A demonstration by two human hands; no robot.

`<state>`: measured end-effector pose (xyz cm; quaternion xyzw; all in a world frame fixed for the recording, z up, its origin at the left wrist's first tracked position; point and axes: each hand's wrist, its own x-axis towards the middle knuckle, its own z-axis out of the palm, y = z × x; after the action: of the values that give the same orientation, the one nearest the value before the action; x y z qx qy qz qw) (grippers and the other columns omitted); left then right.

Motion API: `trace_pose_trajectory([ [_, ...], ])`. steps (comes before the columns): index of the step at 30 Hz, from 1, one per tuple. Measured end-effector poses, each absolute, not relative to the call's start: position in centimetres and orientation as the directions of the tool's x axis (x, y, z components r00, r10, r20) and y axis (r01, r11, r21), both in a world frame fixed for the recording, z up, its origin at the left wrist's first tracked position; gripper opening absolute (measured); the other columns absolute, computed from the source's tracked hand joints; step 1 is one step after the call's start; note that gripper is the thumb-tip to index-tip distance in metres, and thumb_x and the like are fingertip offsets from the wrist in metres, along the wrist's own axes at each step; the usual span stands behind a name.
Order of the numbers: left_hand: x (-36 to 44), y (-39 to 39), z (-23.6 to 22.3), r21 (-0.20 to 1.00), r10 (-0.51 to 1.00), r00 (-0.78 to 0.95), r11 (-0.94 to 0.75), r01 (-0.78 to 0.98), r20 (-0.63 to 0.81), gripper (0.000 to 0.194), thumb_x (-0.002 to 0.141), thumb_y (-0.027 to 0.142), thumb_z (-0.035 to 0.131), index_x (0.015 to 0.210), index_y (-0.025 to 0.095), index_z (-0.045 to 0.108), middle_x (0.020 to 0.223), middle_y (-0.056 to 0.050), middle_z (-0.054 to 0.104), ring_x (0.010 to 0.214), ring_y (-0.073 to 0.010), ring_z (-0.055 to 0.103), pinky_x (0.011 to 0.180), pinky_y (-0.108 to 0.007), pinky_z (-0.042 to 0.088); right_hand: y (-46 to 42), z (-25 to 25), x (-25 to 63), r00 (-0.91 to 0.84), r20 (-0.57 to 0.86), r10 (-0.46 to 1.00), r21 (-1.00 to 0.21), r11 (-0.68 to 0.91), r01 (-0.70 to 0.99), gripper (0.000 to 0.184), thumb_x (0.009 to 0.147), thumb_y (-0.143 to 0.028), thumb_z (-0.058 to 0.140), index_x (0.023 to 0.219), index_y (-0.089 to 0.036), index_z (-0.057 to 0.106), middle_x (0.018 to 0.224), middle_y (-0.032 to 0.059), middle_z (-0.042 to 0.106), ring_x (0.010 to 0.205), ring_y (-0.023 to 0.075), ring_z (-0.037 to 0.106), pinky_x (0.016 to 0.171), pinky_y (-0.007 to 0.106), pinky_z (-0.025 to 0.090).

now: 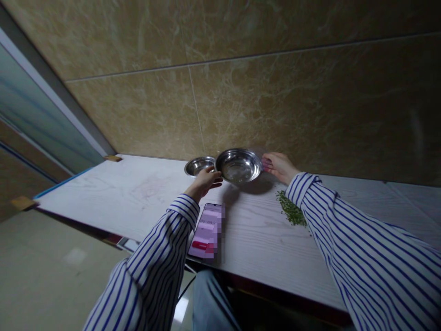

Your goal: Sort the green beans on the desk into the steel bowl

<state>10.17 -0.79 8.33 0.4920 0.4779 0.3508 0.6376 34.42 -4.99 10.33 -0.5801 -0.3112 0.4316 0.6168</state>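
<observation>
A shiny steel bowl (237, 166) is raised a little above the pale table, its shadow falling below it. My left hand (205, 180) grips the bowl's left rim, with the fingers reaching under the edge. At the opposite rim my right hand (279, 167) has its fingers curled in; the fingertips are blurred against the bowl's edge. Behind my left hand stands a second steel bowl (198, 166), partly covered by that hand and the raised bowl. A loose heap of small green beans (292, 210) lies beside my right sleeve, which hides part of it.
A phone (206, 230) with a lit timer screen lies near the front edge of the white wood-grain table (255, 248). The marbled tile wall (248, 105) rises along the back. On the left are a framed glass panel (41, 92) and the floor.
</observation>
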Motion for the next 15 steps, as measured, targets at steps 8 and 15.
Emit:
trace_pose_trajectory([
  [8, 9.9, -1.7, 9.8, 0.980, 0.948, 0.274, 0.185, -0.070, -0.159, 0.037, 0.089, 0.024, 0.062, 0.125, 0.017, 0.056, 0.108, -0.007, 0.066, 0.087, -0.0184, 0.066, 0.076, -0.037, 0.056, -6.8, 11.5, 34.1, 0.420, -0.071, 0.905, -0.975, 0.026, -0.221, 0.017, 0.085, -0.014, 0.056, 0.070, -0.020, 0.052, 0.069, -0.0027, 0.061, 0.060, 0.0083, 0.056, 0.063, 0.023, 0.048],
  [15, 9.2, -2.4, 9.9, 0.982, 0.961, 0.260, 0.132, -0.135, -0.093, 0.052, 0.078, 0.006, 0.065, 0.128, 0.017, 0.057, 0.074, -0.002, 0.069, 0.066, -0.0137, 0.067, 0.069, -0.028, 0.054, -9.0, 12.8, 33.8, 0.415, 0.009, 0.910, -0.969, 0.110, -0.222, 0.015, 0.086, -0.017, 0.055, 0.072, -0.021, 0.054, 0.074, -0.0022, 0.064, 0.066, 0.0094, 0.060, 0.064, 0.023, 0.049],
])
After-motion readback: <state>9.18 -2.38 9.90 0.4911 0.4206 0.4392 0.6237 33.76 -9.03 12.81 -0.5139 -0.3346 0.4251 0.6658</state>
